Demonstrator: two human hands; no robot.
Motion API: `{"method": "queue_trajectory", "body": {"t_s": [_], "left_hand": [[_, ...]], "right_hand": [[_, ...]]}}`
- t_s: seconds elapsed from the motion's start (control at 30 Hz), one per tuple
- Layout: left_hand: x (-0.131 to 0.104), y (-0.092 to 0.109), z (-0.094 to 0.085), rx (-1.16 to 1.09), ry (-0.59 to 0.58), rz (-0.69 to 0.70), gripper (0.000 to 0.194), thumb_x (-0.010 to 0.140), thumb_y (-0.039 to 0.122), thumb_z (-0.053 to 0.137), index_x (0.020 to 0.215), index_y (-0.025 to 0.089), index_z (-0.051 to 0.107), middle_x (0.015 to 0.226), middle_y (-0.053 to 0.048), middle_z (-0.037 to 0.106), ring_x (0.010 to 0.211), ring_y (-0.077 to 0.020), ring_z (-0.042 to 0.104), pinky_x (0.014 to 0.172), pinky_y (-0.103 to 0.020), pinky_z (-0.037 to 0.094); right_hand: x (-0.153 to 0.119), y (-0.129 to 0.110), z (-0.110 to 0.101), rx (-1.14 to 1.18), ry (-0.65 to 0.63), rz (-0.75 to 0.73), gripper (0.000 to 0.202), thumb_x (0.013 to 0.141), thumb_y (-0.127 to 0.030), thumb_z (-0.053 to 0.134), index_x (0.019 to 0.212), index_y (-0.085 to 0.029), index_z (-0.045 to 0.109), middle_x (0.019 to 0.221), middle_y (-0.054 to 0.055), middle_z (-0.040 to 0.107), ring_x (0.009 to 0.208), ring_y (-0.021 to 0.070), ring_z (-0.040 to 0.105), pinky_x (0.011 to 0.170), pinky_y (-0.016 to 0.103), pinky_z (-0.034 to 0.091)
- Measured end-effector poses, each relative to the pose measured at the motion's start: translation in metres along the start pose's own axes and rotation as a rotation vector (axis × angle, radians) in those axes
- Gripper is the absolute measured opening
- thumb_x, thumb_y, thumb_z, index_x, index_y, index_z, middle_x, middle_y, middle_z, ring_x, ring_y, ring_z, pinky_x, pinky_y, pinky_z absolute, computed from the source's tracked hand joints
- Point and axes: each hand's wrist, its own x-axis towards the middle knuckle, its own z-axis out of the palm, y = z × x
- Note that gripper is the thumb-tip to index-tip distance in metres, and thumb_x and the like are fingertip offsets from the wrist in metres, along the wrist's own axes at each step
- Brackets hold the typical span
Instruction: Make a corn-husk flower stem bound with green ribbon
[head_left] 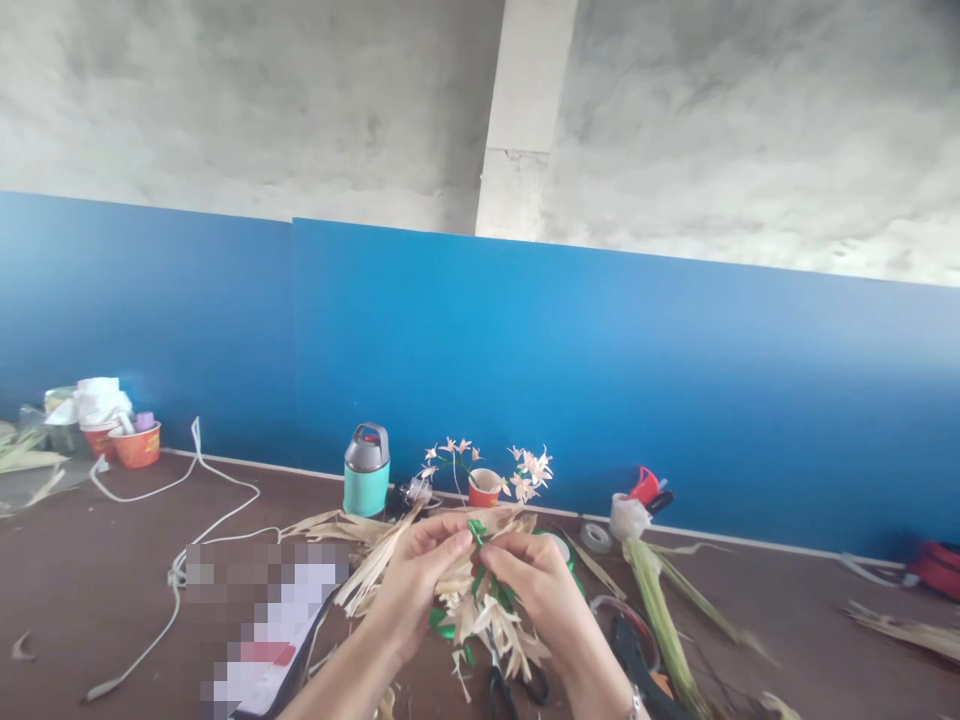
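Both hands meet at the middle of the workbench, fingertips almost touching. My left hand [429, 555] pinches a narrow strip of green tape [477, 531] between thumb and forefinger. Closed on the same green piece from the other side is my right hand [534, 568], its fingertips partly hiding it. Pale dried-husk flowers [491, 622] with green stems hang below the hands; how they join the tape is hidden. Under them are the black handles of scissors [501, 690]. Behind my right hand shows a roll of green tape [561, 548], partly covered.
Loose dried husks [367, 560] lie to the left. Finished husk flowers [534, 470] stand by a paper cup [484, 487] near the blue partition [480, 350]. A turquoise flask [367, 475], white cable [225, 520], clear tape roll [596, 538] and husk stalk [660, 620] surround the work area.
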Motion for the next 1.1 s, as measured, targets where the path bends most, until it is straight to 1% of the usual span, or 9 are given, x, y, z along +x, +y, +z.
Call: {"method": "queue_trajectory", "body": {"t_s": [0.13, 0.27, 0.33, 0.43, 0.57, 0.63, 0.77, 0.93, 1.1], "left_hand": [[-0.0015, 0.0011, 0.0002, 0.014, -0.025, -0.022, 0.016, 0.070, 0.031, 0.072, 0.071, 0.016, 0.069, 0.064, -0.002, 0.064, 0.064, -0.0134, 0.056, 0.068, -0.025, 0.043], [-0.0013, 0.0006, 0.0000, 0.068, 0.030, 0.022, 0.018, 0.069, 0.030, 0.074, 0.062, 0.015, 0.066, 0.062, 0.001, 0.059, 0.059, -0.0099, 0.051, 0.061, -0.021, 0.041], [-0.0018, 0.0013, 0.0011, 0.061, 0.020, 0.028, 0.018, 0.069, 0.031, 0.074, 0.063, 0.015, 0.066, 0.063, 0.001, 0.060, 0.058, -0.0097, 0.051, 0.059, -0.021, 0.041], [-0.0038, 0.0037, 0.0044, 0.013, -0.020, -0.010, 0.021, 0.068, 0.035, 0.074, 0.068, 0.015, 0.069, 0.064, -0.001, 0.061, 0.053, -0.0099, 0.050, 0.053, -0.023, 0.040], [-0.0047, 0.0047, 0.0062, 0.005, -0.035, -0.024, 0.023, 0.067, 0.037, 0.073, 0.071, 0.014, 0.071, 0.065, -0.002, 0.063, 0.047, -0.0086, 0.049, 0.051, -0.023, 0.040], [-0.0034, 0.0028, 0.0042, 0.027, 0.001, -0.009, 0.022, 0.068, 0.036, 0.073, 0.071, 0.014, 0.072, 0.063, -0.002, 0.062, 0.049, -0.0087, 0.049, 0.051, -0.022, 0.040], [-0.0001, -0.0014, -0.0014, 0.098, 0.068, 0.030, 0.020, 0.072, 0.034, 0.070, 0.076, 0.015, 0.072, 0.062, -0.001, 0.061, 0.059, -0.0111, 0.053, 0.059, -0.022, 0.041], [0.0005, 0.0020, -0.0025, 0.234, 0.070, 0.066, 0.019, 0.071, 0.034, 0.070, 0.079, 0.016, 0.073, 0.069, -0.002, 0.065, 0.070, -0.0148, 0.057, 0.067, -0.024, 0.044], [0.0002, 0.0057, 0.0002, 0.341, 0.046, 0.099, 0.021, 0.070, 0.036, 0.068, 0.073, 0.015, 0.073, 0.066, -0.003, 0.065, 0.068, -0.0163, 0.057, 0.066, -0.025, 0.044]], "right_hand": [[-0.0014, -0.0013, 0.0000, 0.066, -0.009, 0.040, 0.022, 0.068, -0.029, 0.061, 0.054, -0.012, 0.060, 0.046, -0.004, 0.042, 0.047, 0.0076, 0.029, 0.046, 0.023, 0.021], [-0.0006, 0.0007, -0.0006, 0.086, -0.024, 0.051, 0.022, 0.067, -0.027, 0.064, 0.051, -0.012, 0.060, 0.045, -0.003, 0.047, 0.045, 0.0071, 0.033, 0.045, 0.022, 0.023], [0.0004, 0.0025, -0.0011, 0.148, -0.063, 0.077, 0.023, 0.067, -0.029, 0.066, 0.052, -0.012, 0.063, 0.046, -0.001, 0.051, 0.045, 0.0071, 0.037, 0.045, 0.021, 0.026], [0.0020, 0.0043, -0.0009, 0.329, -0.152, 0.179, 0.024, 0.065, -0.034, 0.070, 0.057, -0.011, 0.067, 0.049, 0.001, 0.058, 0.043, 0.0081, 0.044, 0.044, 0.021, 0.031], [0.0019, 0.0033, 0.0022, 0.456, -0.233, 0.236, 0.024, 0.062, -0.035, 0.073, 0.058, -0.012, 0.068, 0.050, 0.001, 0.059, 0.041, 0.0081, 0.045, 0.043, 0.021, 0.034], [0.0006, 0.0030, 0.0036, 0.420, -0.217, 0.203, 0.022, 0.066, -0.033, 0.071, 0.058, -0.013, 0.068, 0.051, 0.001, 0.059, 0.045, 0.0088, 0.048, 0.048, 0.021, 0.037], [-0.0008, 0.0043, 0.0035, 0.209, -0.071, 0.086, 0.019, 0.070, -0.033, 0.070, 0.069, -0.014, 0.069, 0.065, 0.001, 0.064, 0.063, 0.0116, 0.053, 0.062, 0.021, 0.040], [-0.0011, 0.0003, 0.0037, -0.114, 0.086, -0.134, 0.023, 0.076, -0.037, 0.063, 0.070, -0.015, 0.065, 0.063, 0.000, 0.060, 0.059, 0.0126, 0.048, 0.055, 0.023, 0.036], [-0.0056, -0.0039, 0.0069, -0.365, 0.156, -0.238, 0.018, 0.079, -0.030, 0.055, 0.067, -0.017, 0.061, 0.063, 0.001, 0.060, 0.060, 0.0152, 0.051, 0.055, 0.025, 0.036]]}}
